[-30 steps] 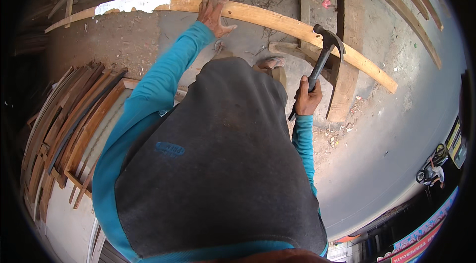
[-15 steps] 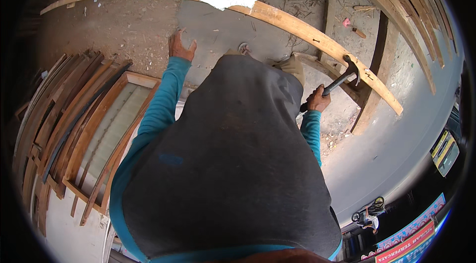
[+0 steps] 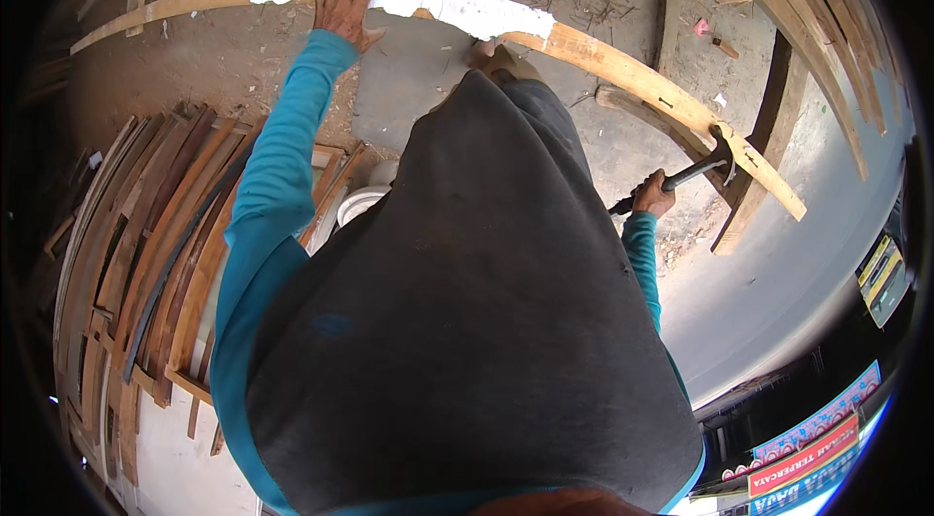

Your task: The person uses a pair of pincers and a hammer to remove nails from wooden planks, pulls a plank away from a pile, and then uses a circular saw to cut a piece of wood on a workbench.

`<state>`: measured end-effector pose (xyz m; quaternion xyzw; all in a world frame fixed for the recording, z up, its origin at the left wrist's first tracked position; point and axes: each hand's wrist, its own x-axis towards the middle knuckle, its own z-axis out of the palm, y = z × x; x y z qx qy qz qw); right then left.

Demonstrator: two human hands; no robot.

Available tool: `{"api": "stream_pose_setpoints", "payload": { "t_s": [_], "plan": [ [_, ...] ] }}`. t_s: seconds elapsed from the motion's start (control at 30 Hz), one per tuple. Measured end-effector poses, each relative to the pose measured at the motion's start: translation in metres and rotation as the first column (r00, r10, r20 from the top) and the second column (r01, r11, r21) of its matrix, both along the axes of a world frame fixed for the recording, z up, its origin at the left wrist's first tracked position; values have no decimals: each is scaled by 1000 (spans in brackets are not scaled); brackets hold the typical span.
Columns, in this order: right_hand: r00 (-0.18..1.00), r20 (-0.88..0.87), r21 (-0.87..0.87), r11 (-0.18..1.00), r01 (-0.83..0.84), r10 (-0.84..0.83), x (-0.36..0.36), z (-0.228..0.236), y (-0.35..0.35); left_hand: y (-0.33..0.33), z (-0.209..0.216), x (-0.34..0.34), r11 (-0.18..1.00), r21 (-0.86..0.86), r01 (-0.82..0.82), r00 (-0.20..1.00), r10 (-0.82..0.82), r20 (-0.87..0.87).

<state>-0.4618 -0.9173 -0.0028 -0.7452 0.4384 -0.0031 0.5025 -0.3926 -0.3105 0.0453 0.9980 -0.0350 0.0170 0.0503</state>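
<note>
A long curved wooden board [image 3: 623,73] spans the far side, with a white sheet [image 3: 457,8] of faint drawn lines lying over its middle. My left hand [image 3: 345,10] is spread open, its fingers over the sheet's left part and the board's edge. At the right, my right hand [image 3: 654,193] is closed round the dark handle of a claw hammer [image 3: 699,169]. The hammer's head is at the board's near edge towards its right end. Small dark marks, perhaps metal pieces, show on the board near the head.
Stacked curved wood strips [image 3: 146,253] stand at the left, and more long strips [image 3: 798,39] at the upper right. A wooden beam [image 3: 769,146] lies beneath the board's right end. A wood-handled tool [image 3: 725,47] lies on the littered floor. A white bucket [image 3: 362,203] sits beside my left side.
My left hand has moved forward from beside the board onto the white sheet. My right hand still holds the hammer, now slightly farther right. The bucket has come into view.
</note>
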Motion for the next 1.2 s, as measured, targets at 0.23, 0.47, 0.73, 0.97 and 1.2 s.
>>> {"api": "stream_pose_setpoints", "payload": {
  "t_s": [0.23, 0.47, 0.73, 0.97, 1.2],
  "plan": [
    [989, -4, -5, 989, 145, -145, 12, -2, 40, -79, -2, 38, 880, -363, 306, 937, -346, -51],
    [975, -19, -100, 971, 217, -220, 35, 66, 109, -78, -20, 60, 807, -372, 458, 867, -498, -15],
    [999, 5, -139, 989, 51, -51, -13, 85, 246, -73, -26, 64, 758, -338, 558, 808, -589, 13],
    [994, -112, -37, 999, -12, 8, -35, 22, 353, -81, -51, 98, 816, -521, 251, 912, -379, -154],
    [997, -31, 130, 989, 73, -69, -21, 38, 362, -18, 9, 66, 364, -684, 632, 736, -559, 382]
  ]
}}
